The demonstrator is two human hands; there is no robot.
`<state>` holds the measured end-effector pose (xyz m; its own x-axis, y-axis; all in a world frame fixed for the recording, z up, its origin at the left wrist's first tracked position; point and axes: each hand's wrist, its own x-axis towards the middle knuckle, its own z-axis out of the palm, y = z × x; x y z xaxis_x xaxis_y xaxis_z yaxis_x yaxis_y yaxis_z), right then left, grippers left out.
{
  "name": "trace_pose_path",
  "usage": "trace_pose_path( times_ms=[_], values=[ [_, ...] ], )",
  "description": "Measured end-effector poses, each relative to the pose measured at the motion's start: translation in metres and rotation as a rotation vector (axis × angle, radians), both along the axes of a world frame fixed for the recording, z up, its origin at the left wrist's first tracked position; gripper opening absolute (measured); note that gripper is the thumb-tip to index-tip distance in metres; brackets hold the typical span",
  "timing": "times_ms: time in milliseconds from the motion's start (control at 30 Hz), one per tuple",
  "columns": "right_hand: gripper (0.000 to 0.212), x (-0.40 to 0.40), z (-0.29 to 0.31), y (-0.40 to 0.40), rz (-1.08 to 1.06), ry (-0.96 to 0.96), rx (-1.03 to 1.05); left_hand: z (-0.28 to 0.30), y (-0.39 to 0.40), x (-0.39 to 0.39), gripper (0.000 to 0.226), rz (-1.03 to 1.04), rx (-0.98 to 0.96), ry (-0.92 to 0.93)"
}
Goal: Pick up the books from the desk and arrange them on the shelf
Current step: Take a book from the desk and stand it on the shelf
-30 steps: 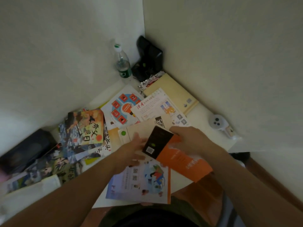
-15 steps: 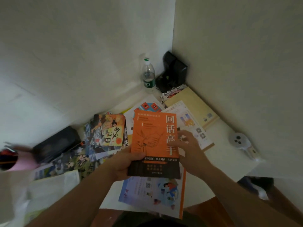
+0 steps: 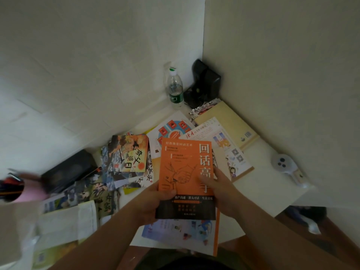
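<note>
An orange book (image 3: 185,172) with a black lower band is held upright above the white desk (image 3: 272,191), front cover facing me. My left hand (image 3: 153,201) grips its lower left edge. My right hand (image 3: 220,190) holds its right side, fingers across the cover. Beneath it lies a pale blue picture book (image 3: 175,232). More books are spread over the desk: a colourful illustrated one (image 3: 128,152) at the left, a white one with a red-and-blue wheel (image 3: 171,129), a white magazine (image 3: 229,147) and a tan book (image 3: 231,121) towards the corner. No shelf is in view.
A plastic water bottle (image 3: 175,88) and a black device (image 3: 204,84) stand in the wall corner. A white controller (image 3: 284,164) lies at the desk's right edge. A black case (image 3: 68,170) and a pink object (image 3: 29,190) sit at the left, with pale books (image 3: 68,221) in front.
The orange book was turned from lying tilted, back cover up, to upright with its front cover facing me. Both hands stayed on it, and it rose slightly.
</note>
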<state>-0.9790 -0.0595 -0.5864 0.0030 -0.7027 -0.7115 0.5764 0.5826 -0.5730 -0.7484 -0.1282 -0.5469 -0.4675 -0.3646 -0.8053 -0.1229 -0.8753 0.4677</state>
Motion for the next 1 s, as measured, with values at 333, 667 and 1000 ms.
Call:
trace_pose_path(
  times_ms=[333,667,1000],
  values=[
    [0.050,0.006,-0.015,0.016,0.066,-0.023,-0.086,-0.013,-0.001,-0.005,0.055,-0.138,-0.160,-0.127],
    [0.067,-0.027,-0.017,-0.004,0.754,1.351,-0.242,-0.009,-0.022,0.041,0.034,0.127,-0.256,-0.312],
    [0.124,-0.043,-0.061,-0.001,1.149,1.554,-0.226,-0.016,-0.024,0.104,0.037,0.343,-0.296,-0.468]
  ],
)
